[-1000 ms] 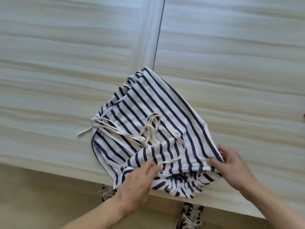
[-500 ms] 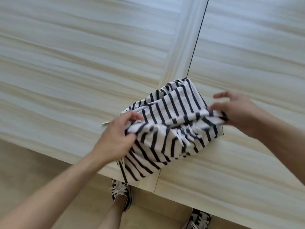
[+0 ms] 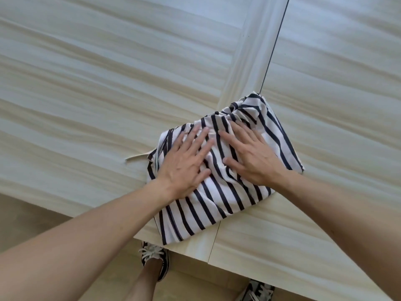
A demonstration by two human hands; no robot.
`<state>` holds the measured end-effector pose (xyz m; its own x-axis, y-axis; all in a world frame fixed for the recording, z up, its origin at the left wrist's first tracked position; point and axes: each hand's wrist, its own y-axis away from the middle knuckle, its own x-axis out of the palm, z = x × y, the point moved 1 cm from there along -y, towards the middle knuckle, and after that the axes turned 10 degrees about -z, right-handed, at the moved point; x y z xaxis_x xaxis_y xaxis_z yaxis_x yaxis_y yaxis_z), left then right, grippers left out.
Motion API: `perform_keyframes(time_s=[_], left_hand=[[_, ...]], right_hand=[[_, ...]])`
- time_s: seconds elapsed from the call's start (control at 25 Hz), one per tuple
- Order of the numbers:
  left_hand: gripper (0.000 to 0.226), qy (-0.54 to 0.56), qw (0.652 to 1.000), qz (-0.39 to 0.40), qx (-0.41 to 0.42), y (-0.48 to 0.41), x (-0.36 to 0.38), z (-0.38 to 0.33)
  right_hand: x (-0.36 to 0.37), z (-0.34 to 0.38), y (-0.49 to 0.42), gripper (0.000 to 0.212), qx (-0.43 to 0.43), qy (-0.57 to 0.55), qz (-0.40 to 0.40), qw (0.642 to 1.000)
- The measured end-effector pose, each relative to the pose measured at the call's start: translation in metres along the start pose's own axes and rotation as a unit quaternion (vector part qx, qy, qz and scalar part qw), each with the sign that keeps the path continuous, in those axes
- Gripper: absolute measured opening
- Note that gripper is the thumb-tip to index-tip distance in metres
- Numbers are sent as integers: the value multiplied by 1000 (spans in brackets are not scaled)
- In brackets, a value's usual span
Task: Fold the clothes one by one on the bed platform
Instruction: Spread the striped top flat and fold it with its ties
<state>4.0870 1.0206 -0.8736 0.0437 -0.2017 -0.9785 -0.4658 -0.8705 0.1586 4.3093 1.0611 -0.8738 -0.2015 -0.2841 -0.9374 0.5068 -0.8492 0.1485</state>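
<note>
A white garment with dark navy stripes point(image 3: 208, 209) lies folded into a compact bundle near the front edge of the pale wooden bed platform point(image 3: 86, 94). My left hand point(image 3: 186, 161) lies flat on its left half with fingers spread. My right hand point(image 3: 249, 157) presses flat on its right half, fingers straight and pointing up-left. A thin cream strap point(image 3: 138, 157) pokes out from under the garment's left side. The garment's near corner hangs slightly over the platform's edge.
A dark seam point(image 3: 274, 44) and a raised strip point(image 3: 245, 53) split the platform into panels behind the garment. Below the front edge is a tan floor point(image 3: 32, 216), with my two sneakers point(image 3: 155, 257) close to the platform.
Both hands let go of the lifted fold and now press flat on the garment. The near half was folded over the far half, hiding the straps.
</note>
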Motion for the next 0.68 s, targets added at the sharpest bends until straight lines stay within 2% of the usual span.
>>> perform_keyframes(time_s=[0.08, 0.16, 0.2, 0.28, 0.36, 0.4, 0.48, 0.56, 0.68], left_hand=[[79, -23, 1000, 4, 12, 0, 16, 15], [79, -20, 1000, 0, 11, -1, 15, 22], [78, -8, 1000, -10, -1, -2, 10, 21], [76, 17, 998, -51, -11, -2, 0, 6], [76, 32, 997, -65, 30, -4, -2, -18], [78, 31, 997, -54, 44, -5, 1, -27], [85, 16, 999, -4, 29, -10, 15, -37], [92, -9, 999, 43, 7, -15, 26, -35], [93, -6, 1000, 24, 1, -16, 21, -39]], right_hand=[[12, -8, -3, 72, -4, 43, 5, 999], [8, -10, -3, 72, 8, 8, -41, 999], [4, -12, 0, 72, 55, -31, -94, 994], [-2, -24, 12, 78, 231, -77, -182, 953], [1, -35, 25, 87, 395, -82, -147, 903], [3, -36, 30, 87, 430, -78, -119, 891], [3, -35, 30, 78, 445, -65, -112, 886], [-7, -34, 20, 57, 449, -63, -124, 883], [-33, -32, 6, 19, 471, -126, -99, 867]])
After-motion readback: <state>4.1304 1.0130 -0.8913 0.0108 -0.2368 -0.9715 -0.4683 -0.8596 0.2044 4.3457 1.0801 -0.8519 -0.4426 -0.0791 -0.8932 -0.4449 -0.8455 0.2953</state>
